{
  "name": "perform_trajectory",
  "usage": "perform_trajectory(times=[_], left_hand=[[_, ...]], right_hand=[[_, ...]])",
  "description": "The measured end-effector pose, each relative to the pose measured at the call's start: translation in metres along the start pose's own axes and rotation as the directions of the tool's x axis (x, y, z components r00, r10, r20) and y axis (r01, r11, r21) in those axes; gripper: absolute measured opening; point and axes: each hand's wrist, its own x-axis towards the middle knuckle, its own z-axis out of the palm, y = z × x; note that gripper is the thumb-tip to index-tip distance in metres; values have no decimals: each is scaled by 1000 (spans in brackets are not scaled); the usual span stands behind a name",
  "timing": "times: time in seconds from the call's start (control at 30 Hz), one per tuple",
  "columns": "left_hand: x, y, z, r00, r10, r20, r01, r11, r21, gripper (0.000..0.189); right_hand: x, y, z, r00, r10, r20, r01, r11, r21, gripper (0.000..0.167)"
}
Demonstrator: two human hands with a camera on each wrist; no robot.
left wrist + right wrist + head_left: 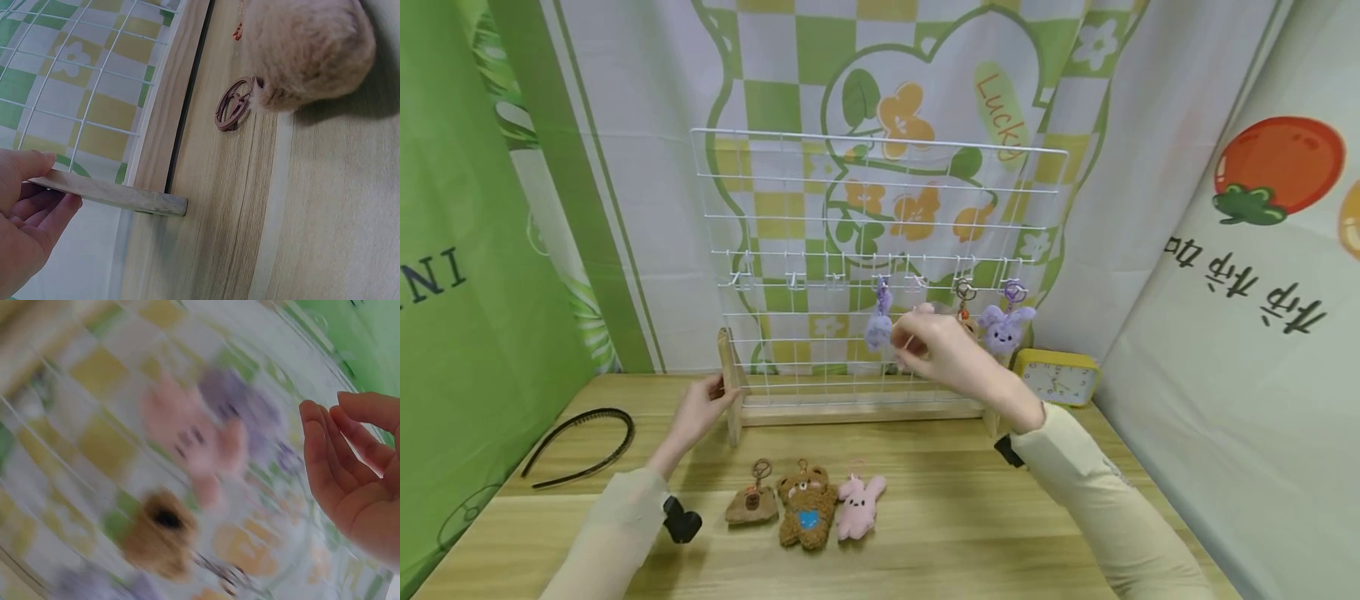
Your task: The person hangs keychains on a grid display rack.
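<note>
My left hand [700, 406] grips the wooden side post [112, 192] of a white wire display rack [820, 363], thumb on one side and fingers on the other. In front of the rack is my right hand [955, 354], its fingers loosely bent with nothing between them in the right wrist view. Near it hang a pink plush keychain [187, 434], a light purple plush keychain [877, 330] and a brown plush keychain [159, 534], blurred in the wrist view. A purple bunny keychain [1002, 330] hangs at the right end. My right hand partly covers the pink and brown ones in the head view.
On the table lie a brown flat plush keychain [752, 505], a bear keychain [807, 507] and a pink bunny keychain [858, 508]. A black headband [628, 429] lies at left. A yellow clock [1058, 379] stands by the rack's right end. Bare hooks [793, 279] line the rack's left half.
</note>
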Motion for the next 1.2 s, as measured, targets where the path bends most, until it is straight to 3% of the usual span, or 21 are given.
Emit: perform_trajectory(times=[0.13,0.27,0.4,0.53,0.63,0.87,1.0,1.2], left_hand=[[-1,0,1,1000,5,-8,-5,1000,-6,39],[-2,0,0,1000,16,-16,-16,1000,2,38],[-3,-1,0,999,23,-22,-23,1000,3,37],[-3,-3,1,1000,15,-19,-15,1000,2,35],[-1,-2,2,1000,10,-17,-10,1000,-7,36],[-1,-2,3,1000,8,-22,-8,1000,-24,34],[-1,-4,4,1000,2,-15,-3,1000,-25,33],[0,-4,4,1000,-7,-24,6,1000,-25,33]], right_hand=[[-21,7,41,996,-7,93,4,999,31,5],[-36,20,86,978,10,209,-29,996,87,3],[-44,34,125,946,50,319,-88,990,108,3],[-48,43,154,896,145,421,-209,972,110,2],[-47,46,166,862,221,455,-295,951,96,4],[-40,44,179,822,300,484,-344,939,3,8],[-40,45,187,822,312,476,-336,941,-35,11],[-35,49,188,831,283,479,-318,948,-10,16]])
